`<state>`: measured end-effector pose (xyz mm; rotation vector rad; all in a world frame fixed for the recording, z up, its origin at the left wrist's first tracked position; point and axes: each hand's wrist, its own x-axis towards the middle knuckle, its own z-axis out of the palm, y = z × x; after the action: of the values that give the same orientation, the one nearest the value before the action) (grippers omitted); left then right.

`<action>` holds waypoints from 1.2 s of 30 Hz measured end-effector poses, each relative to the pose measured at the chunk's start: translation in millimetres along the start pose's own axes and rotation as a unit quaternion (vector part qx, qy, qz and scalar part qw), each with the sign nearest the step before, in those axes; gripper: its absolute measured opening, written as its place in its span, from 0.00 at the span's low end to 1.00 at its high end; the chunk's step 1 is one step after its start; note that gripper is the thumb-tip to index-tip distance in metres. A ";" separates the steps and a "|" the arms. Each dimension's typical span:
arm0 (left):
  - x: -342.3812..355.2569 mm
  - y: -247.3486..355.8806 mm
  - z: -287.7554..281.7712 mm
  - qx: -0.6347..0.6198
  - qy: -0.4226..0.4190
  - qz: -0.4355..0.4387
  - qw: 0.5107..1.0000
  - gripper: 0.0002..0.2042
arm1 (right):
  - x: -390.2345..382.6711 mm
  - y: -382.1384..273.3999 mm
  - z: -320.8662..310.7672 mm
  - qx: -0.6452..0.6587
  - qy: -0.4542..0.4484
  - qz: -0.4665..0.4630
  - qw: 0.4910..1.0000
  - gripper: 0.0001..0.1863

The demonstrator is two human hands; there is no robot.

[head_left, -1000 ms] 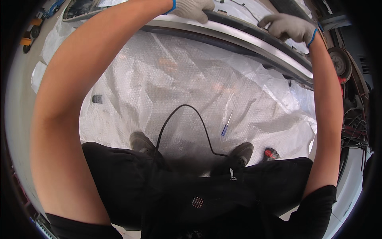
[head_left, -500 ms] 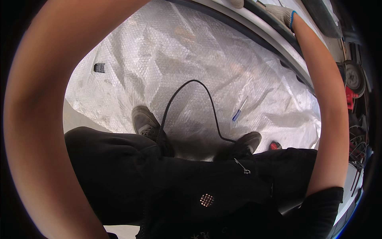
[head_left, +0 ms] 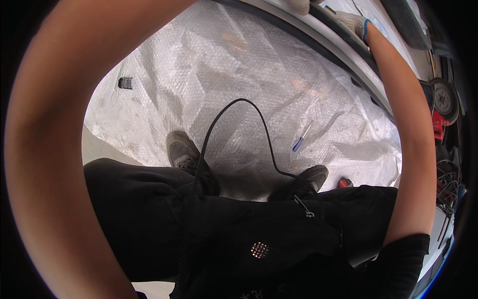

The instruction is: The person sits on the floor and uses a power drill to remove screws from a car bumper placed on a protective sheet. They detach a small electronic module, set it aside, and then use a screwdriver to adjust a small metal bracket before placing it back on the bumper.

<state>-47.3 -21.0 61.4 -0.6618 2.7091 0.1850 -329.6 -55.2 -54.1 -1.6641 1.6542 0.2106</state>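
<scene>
A long curved silver-grey panel (head_left: 343, 48) with dark edging crosses the upper right, and both my arms reach up to it. My right hand (head_left: 351, 23), in a pale knitted glove with a blue cuff, lies at the panel's far edge. Its fingers are bent around a thin dark piece whose kind I cannot make out. Of my left hand (head_left: 299, 6) only a bit of pale glove shows at the top border, against the panel. Its fingers are mostly out of the picture, and my left forearm runs up past the top edge.
Bubble wrap (head_left: 239, 60) covers the floor, with a blue-handled screwdriver (head_left: 299, 141), a small black plastic part (head_left: 125, 83) and a red-and-black object (head_left: 344, 183) on it. A black cable (head_left: 242, 99) loops between my shoes. A wheel (head_left: 444, 99) and red equipment stand at right.
The gloved tip of my left hand shows slightly more at the top edge. My right hand stays at nearly the same place on the panel. The whole view shifts a little.
</scene>
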 end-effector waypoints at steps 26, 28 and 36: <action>-133.1 -92.0 78.2 -0.160 0.231 -0.287 0.916 0.15 | -81.6 -18.7 11.2 -0.136 0.191 -0.154 0.960 0.22; -194.9 -110.1 136.6 -0.244 0.186 -0.461 0.833 0.16 | -81.3 -31.1 12.1 -0.109 0.219 -0.175 0.954 0.20; -257.0 -38.4 339.0 -0.303 0.151 -0.597 0.727 0.27 | -87.1 -126.9 70.3 -0.133 0.273 -0.463 0.832 0.10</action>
<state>285.8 123.2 -163.7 -2.6035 1.8225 0.6455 -199.4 38.6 -0.3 -2.7219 0.9834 -0.5967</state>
